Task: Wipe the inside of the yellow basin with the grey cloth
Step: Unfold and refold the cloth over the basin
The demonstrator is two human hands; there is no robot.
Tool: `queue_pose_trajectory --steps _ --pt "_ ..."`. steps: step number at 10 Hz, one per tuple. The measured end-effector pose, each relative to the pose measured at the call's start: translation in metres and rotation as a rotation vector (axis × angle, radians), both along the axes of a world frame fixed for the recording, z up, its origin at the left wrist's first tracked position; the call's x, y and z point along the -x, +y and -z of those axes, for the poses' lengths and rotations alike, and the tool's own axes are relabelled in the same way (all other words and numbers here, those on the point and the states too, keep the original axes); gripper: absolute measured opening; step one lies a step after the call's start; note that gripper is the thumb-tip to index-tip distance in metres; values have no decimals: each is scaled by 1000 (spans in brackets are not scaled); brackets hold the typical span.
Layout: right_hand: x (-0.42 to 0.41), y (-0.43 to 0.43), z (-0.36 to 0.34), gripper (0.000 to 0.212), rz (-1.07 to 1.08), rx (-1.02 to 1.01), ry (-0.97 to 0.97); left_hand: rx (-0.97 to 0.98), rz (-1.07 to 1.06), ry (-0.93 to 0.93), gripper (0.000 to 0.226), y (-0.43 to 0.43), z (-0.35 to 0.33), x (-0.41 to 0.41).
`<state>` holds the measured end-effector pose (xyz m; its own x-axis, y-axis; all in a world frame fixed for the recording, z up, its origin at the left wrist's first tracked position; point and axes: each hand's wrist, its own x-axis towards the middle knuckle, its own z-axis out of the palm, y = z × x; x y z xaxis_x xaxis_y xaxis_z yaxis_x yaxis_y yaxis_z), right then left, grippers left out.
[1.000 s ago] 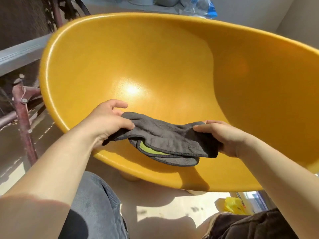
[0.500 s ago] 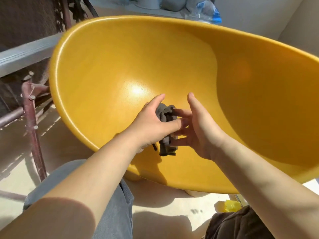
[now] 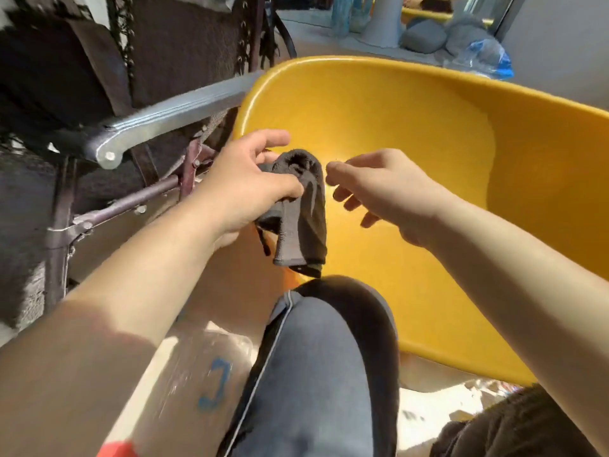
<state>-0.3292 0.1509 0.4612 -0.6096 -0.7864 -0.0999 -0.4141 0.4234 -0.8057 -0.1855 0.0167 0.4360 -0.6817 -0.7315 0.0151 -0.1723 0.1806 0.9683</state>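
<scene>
Head view: left hand point(image 3: 244, 192) pinches grey cloth point(image 3: 301, 212) hanging lengthwise down over yellow basin point(image 3: 428, 133); right hand point(image 3: 385, 192) seemingly loose, empty.

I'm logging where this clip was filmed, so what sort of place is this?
Probably a home balcony or utility corner, though I can't be sure: a sunlit bare floor, a folded metal-framed chair beside the yellow basin, and bags and containers stacked along the back.

Left hand point(image 3: 245, 189) fingers clenched in a grip, right hand point(image 3: 382, 192) loosely spread, empty
</scene>
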Motion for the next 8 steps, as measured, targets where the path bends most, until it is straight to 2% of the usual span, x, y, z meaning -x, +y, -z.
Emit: queue_pose_trajectory --steps 1,2,3,5,6,7,8 --pt "-47 -36 21 45 -133 -58 73 8 -64 -174 75 -20 30 -69" --pt "-85 -57 45 47 -239 -150 41 -24 -130 -317 77 -28 69 -108" --pt "-134 -84 91 44 -418 -434 -33 -158 -195 -476 78 -34 146 -149" --pt "-168 -99 167 39 -487 -746 -52 -332 -213 -550 76 -22 260 -183" --pt "-167 -97 189 36 -468 -748 -98 -409 -186 -537 79 -24 286 -185" --pt "-164 -93 205 38 -508 -764 -43 -522 -95 -536 88 -38 307 -190" --pt "-164 -95 207 39 -531 -752 -8 -529 -78 -603 84 -49 319 -196"
